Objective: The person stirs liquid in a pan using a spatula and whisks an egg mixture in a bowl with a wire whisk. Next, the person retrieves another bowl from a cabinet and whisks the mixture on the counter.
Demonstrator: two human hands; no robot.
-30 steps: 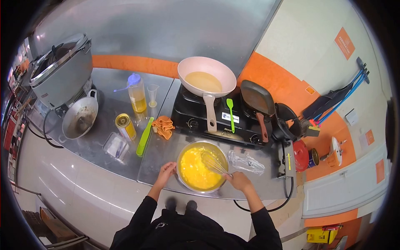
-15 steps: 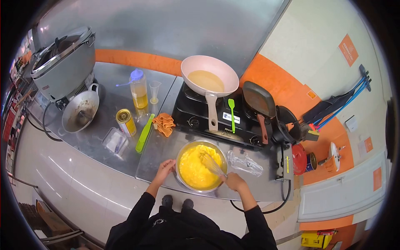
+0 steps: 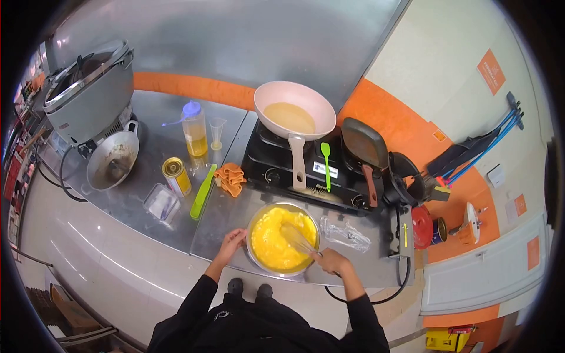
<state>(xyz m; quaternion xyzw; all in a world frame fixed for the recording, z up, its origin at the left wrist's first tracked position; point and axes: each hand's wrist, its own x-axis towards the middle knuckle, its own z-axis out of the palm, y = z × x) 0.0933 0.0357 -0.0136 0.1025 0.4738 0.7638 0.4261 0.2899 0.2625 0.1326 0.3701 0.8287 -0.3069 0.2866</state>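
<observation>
A metal bowl (image 3: 252,253) of yellow beaten egg stands at the counter's front edge. My left hand (image 3: 233,240) pinches its left rim. My right hand (image 3: 332,262) is closed round the handle of a wire whisk (image 3: 299,240), whose wires dip into the egg near the bowl's middle. Right of the bowl lies crumpled clear plastic (image 3: 346,233). Behind it is a black gas stove (image 3: 271,160) bearing a pink pan (image 3: 265,97) with clear yellowish liquid inside and a green spatula (image 3: 326,166). An orange cloth (image 3: 230,179) and a green-handled tool (image 3: 203,193) lie to the left.
Left on the counter (image 3: 135,212) are a can (image 3: 177,176), an oil bottle (image 3: 195,132), a small clear measuring cup (image 3: 217,134), a plastic tub (image 3: 160,203), a used wok (image 3: 112,162) and a large cooker (image 3: 94,100). Dark pans (image 3: 364,141) stand at the right.
The whisk has shifted within the bowl and its wires look more blurred. My right hand has moved slightly with it. My left hand stays at the rim; the view has shifted a little.
</observation>
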